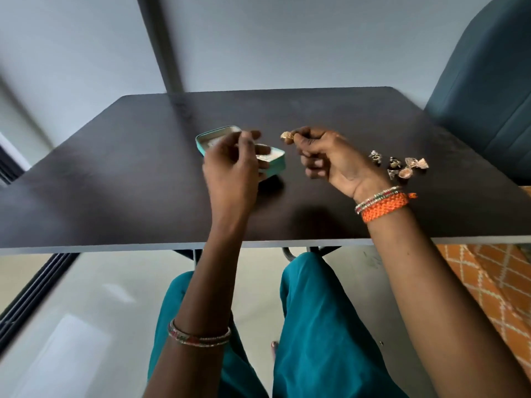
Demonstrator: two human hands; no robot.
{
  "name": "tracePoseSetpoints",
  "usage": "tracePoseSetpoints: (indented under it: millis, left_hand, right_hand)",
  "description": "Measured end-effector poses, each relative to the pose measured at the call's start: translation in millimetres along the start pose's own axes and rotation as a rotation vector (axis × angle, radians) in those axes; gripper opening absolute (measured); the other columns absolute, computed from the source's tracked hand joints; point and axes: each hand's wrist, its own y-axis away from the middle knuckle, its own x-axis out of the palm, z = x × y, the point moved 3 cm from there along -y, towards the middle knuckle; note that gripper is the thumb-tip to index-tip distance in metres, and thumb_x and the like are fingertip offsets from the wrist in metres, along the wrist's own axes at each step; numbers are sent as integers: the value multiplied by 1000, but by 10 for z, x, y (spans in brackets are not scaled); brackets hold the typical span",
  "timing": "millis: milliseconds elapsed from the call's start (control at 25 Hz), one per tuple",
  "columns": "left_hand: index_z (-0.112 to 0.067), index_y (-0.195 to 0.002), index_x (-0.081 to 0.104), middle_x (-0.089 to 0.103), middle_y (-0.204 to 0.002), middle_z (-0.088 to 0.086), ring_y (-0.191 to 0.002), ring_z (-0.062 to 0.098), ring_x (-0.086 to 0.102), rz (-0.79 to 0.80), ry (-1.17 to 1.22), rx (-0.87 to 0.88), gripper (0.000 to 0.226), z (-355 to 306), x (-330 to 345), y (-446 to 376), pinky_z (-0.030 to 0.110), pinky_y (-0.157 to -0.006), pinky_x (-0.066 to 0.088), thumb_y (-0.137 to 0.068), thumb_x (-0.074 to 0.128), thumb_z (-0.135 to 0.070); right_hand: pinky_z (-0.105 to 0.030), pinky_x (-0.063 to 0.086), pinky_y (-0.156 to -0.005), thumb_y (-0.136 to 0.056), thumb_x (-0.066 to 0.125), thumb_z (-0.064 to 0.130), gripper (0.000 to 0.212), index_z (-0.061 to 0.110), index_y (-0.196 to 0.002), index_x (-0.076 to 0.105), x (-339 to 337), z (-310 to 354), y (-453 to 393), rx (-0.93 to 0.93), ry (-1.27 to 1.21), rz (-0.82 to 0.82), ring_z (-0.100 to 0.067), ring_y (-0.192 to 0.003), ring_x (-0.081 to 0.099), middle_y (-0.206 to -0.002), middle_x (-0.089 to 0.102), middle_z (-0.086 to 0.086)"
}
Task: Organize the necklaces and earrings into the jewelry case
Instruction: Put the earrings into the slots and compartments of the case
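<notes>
A small teal jewelry case (211, 136) lies open on the dark table (115, 182), pale inside with something silvery in it. My left hand (232, 170) hovers over the case with loosely curled fingers, hiding much of it; whether it holds anything is unclear. My right hand (327, 159) is raised just right of the case and pinches a gold earring (286, 136) between thumb and fingers. A small heap of earrings (402, 166), gold and dark ones, lies on the table to the right of my right wrist.
A teal upholstered chair (488, 96) stands at the table's far right corner. A dark post (163, 44) rises behind the table. The table's near edge runs just above my knees. An orange patterned cloth (494, 282) lies at the lower right.
</notes>
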Motion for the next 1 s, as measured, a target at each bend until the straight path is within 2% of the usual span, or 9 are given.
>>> tracePoseSetpoints:
  millis: [80,120,200,240,320,440,600,760,1000]
  left_hand:
    - [-16,-112,65,71,-98,2,-87,14,66,-178,-318,241,27,-21,-159,-86,13,-58,47,-93,50,-29]
    - [-19,-123,57,67,-114,2,-104,18,61,-178,-478,240,38,58,-203,-168,17,-72,50,-91,51,-38]
    - [-21,-143,34,50,-139,5,-129,26,44,-24,-730,79,70,305,-258,-324,41,-103,41,-86,53,-55]
    - [-19,-148,25,45,-144,7,-133,27,40,67,-778,14,80,413,-287,-359,48,-108,35,-84,55,-57]
    - [-15,-151,18,44,-146,9,-133,27,42,208,-777,-12,83,522,-348,-372,45,-109,34,-85,59,-45]
    - [-14,-149,26,53,-138,10,-123,27,51,272,-822,35,69,541,-451,-352,31,-101,39,-87,56,-26]
    - [-12,-140,43,57,-133,10,-118,27,54,251,-851,89,57,508,-432,-297,32,-97,40,-85,49,-26]
    - [-13,-142,40,56,-134,12,-120,29,52,236,-841,82,54,525,-436,-315,34,-98,40,-89,51,-18]
    - [-16,-142,40,57,-133,12,-116,29,54,250,-818,63,65,530,-443,-302,35,-95,43,-79,43,-32]
  right_hand:
    - [-18,14,-40,-92,54,10,15,13,-87,67,4,-42,-251,36,43,-44,-4,-42,21,-55,30,7]
    - [-16,14,-38,-91,54,10,14,14,-87,67,9,-62,-363,53,76,-60,-4,-41,20,-53,29,8]
    - [-14,14,-36,-90,53,11,14,14,-86,65,31,-111,-532,115,148,-47,-3,-38,19,-49,29,10]
    - [-14,13,-36,-89,51,12,14,15,-85,64,41,-142,-584,162,184,-21,-3,-37,18,-48,29,11]
    - [-15,10,-37,-88,50,14,16,15,-80,63,50,-202,-626,246,240,48,-2,-36,15,-45,27,12]
    - [-16,8,-36,-87,50,15,18,15,-74,62,52,-263,-622,277,307,136,-4,-36,12,-43,22,11]
    - [-13,11,-35,-87,50,13,24,19,-68,63,83,-298,-609,302,354,176,-3,-35,13,-43,23,12]
    - [-13,11,-35,-87,51,13,23,17,-69,64,83,-308,-592,313,372,180,-4,-36,12,-44,22,11]
    - [-14,13,-35,-86,55,12,14,14,-75,63,98,-289,-551,275,450,170,-3,-36,16,-43,26,12]
